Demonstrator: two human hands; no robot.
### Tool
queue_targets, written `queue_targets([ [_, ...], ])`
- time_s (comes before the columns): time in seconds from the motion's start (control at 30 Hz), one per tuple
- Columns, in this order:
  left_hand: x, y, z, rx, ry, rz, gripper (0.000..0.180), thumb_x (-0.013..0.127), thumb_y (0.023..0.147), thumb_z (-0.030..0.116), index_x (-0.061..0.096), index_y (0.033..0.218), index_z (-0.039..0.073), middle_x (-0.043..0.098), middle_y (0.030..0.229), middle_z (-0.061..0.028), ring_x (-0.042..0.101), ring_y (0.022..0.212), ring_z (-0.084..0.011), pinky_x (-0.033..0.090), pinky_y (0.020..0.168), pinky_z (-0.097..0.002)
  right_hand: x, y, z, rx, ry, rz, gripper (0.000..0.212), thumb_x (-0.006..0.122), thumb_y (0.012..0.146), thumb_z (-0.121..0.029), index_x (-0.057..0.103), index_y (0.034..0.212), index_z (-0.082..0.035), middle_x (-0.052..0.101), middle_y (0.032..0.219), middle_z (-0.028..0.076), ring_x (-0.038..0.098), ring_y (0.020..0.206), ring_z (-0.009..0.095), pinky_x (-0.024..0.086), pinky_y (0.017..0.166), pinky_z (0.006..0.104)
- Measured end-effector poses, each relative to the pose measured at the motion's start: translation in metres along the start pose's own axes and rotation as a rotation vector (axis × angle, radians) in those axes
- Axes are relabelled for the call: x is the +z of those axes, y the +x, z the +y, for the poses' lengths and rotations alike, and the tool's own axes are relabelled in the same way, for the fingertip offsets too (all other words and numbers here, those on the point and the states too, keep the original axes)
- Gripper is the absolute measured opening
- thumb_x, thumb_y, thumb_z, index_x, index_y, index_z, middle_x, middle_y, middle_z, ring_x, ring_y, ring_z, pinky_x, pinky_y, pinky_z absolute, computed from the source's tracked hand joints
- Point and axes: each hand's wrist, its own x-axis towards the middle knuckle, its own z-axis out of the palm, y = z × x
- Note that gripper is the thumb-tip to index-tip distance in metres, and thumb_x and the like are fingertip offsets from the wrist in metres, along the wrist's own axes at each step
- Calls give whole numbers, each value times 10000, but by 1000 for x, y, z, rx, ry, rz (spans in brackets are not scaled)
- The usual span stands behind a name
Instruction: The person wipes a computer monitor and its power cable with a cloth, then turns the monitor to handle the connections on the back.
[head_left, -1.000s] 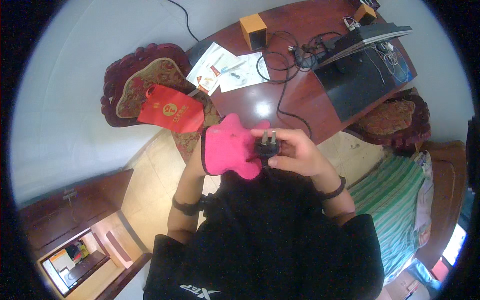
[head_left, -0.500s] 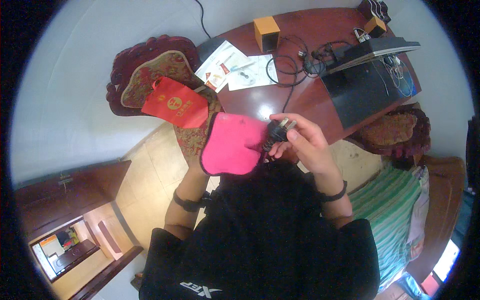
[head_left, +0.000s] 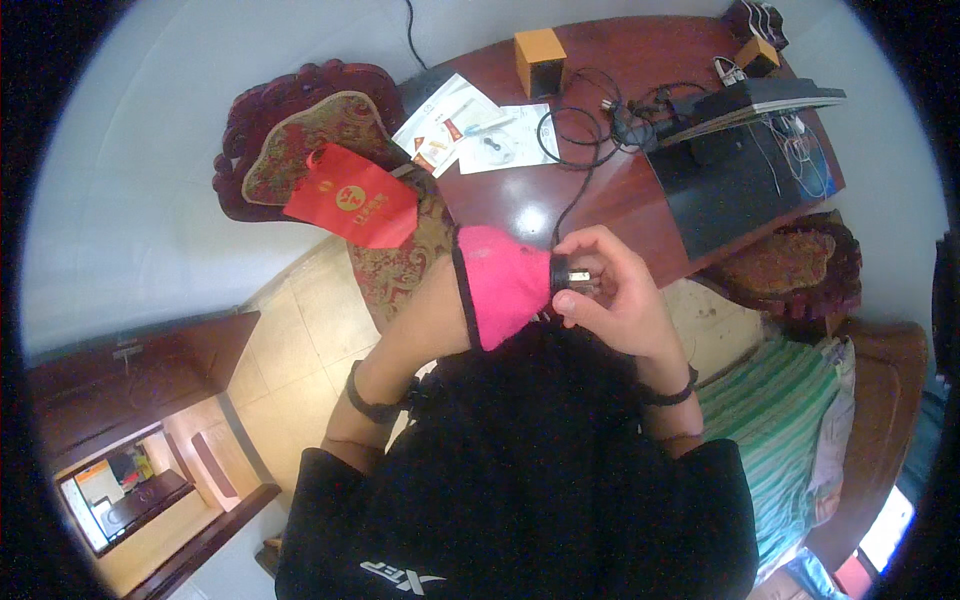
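A pink cloth with black trim (head_left: 503,285) covers my left hand, whose fingers are hidden; only the wrist and forearm show behind it. The cloth is drawn in toward a black power plug (head_left: 560,274) with metal prongs, its body touching the cloth's right end. My right hand (head_left: 622,290) pinches the plug, thumb below and index finger above, with the prongs pointing right. From the plug a black cord (head_left: 577,205) runs up onto the table.
The dark red table (head_left: 640,60) carries papers (head_left: 450,115), a wooden speaker (head_left: 540,62), coiled cables and a monitor (head_left: 740,105). A red bag (head_left: 352,197) rests on the carved chair (head_left: 310,110) at left. Another chair (head_left: 790,262) stands at right, beside a bed with a green striped sheet (head_left: 775,430).
My left hand has brought the pink cloth right against the plug, and the cloth has gone from spread flat to bunched. My right hand has turned the plug so its prongs point right.
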Motion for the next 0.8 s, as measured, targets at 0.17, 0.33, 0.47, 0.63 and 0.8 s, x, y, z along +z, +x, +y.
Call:
queue_targets([
  [0.17,-4,-12,1,-40,38,-3,240,693,716,210,673,931,105,667,832,-84,648,748,-302,504,631,-373,1,0,-15,148,85,-8,316,687,853,-157,542,1105,-34,627,884,31,573,653,62,482,529,203],
  [0.33,0,-15,0,9,51,86,264,716,686,208,679,928,110,671,832,-73,651,746,-298,509,636,-379,2,-5,-19,150,142,-2,325,697,841,-140,553,1108,-21,625,881,32,566,642,62,479,520,199],
  [0.47,-6,-2,8,-10,42,-57,308,710,699,191,657,984,88,663,872,-95,635,834,-304,511,676,-380,7,-8,-8,1,225,87,354,704,828,-114,545,1122,1,627,866,46,575,641,71,482,515,207],
  [0.63,-25,4,24,-44,-347,3,384,701,718,120,610,1085,53,643,965,-128,618,910,-314,510,725,-366,1,-10,-2,-99,290,112,356,694,823,-92,530,1122,11,635,849,75,585,605,93,485,509,217],
  [0.8,-22,5,8,-299,-485,-308,497,701,773,108,548,1235,11,607,1172,-131,613,1024,-215,489,829,-319,-3,-8,-2,-10,466,38,409,698,819,-116,488,1149,4,631,798,109,597,583,131,486,492,230],
])
